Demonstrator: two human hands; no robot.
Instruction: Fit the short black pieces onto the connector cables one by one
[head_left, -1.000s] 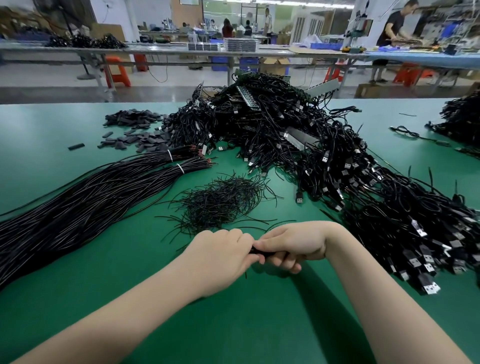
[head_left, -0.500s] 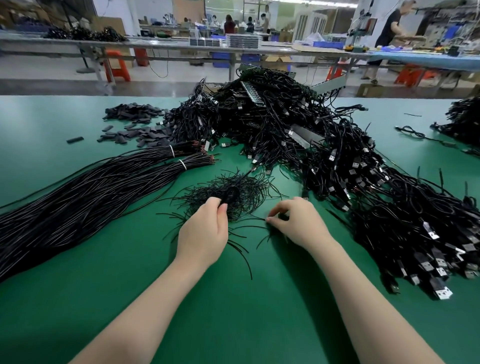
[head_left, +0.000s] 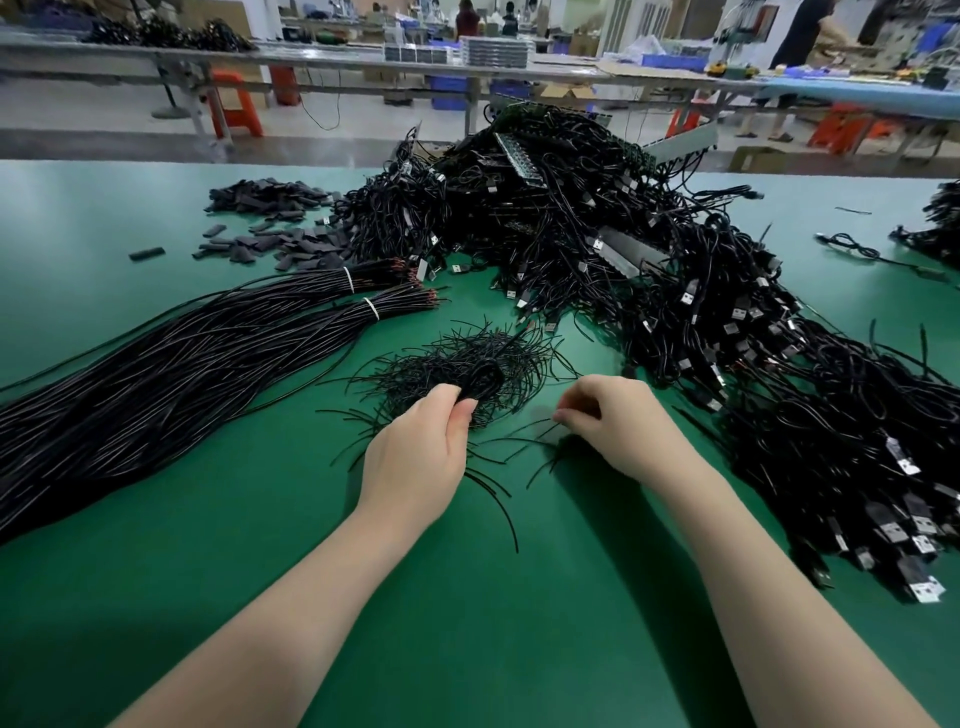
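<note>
Both hands at the heap of short thin black tube pieces (head_left: 467, 364) on the green worktop (head_left: 519, 597).

Left hand (head_left: 415, 457) grips a dark clump at the heap's near edge, palm down. Right hand (head_left: 618, 426) lies just right of the heap, fingers curled, thumb and forefinger pinching at a loose strand; the hold is unclear. The black USB connector cables (head_left: 779, 389) sprawl further right, nearer the right hand.
</note>
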